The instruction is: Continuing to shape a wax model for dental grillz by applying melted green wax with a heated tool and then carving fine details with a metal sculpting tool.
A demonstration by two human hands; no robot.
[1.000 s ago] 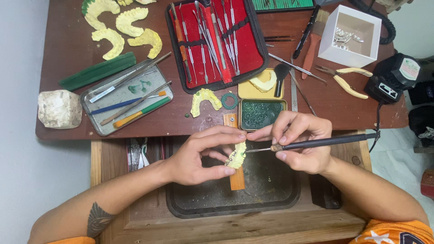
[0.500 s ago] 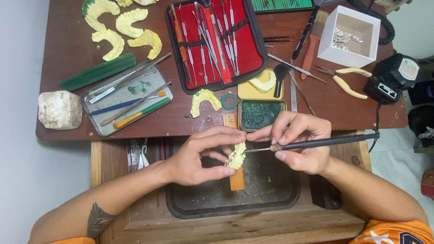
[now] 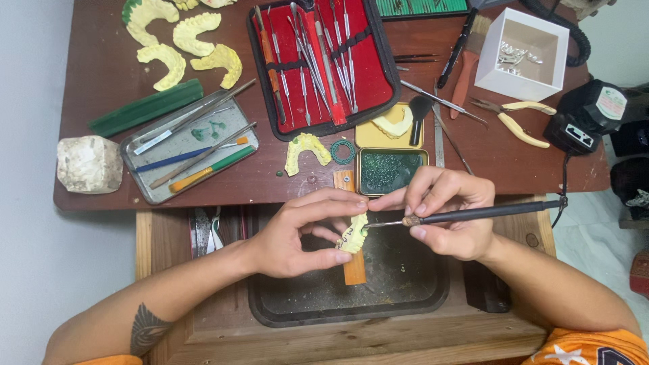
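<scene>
My left hand [image 3: 304, 233] pinches a small yellow dental cast [image 3: 353, 234] between thumb and fingers, over a dark tray [image 3: 284, 307] set in the wooden bench. My right hand [image 3: 449, 213] grips a black corded pen-like tool [image 3: 500, 212] like a pencil. Its thin metal tip [image 3: 382, 224] touches the cast's right side. An orange wooden peg [image 3: 353, 267] stands out under the cast.
Behind my hands lie a small tin of green wax [image 3: 391, 171], a yellow tin [image 3: 391, 127], another cast [image 3: 305, 150], a red instrument case [image 3: 321, 61], a grey tray of tools [image 3: 186, 145], yellow casts [image 3: 186, 40], pliers [image 3: 517, 122], a white box [image 3: 522, 54] and a stone block [image 3: 89, 163].
</scene>
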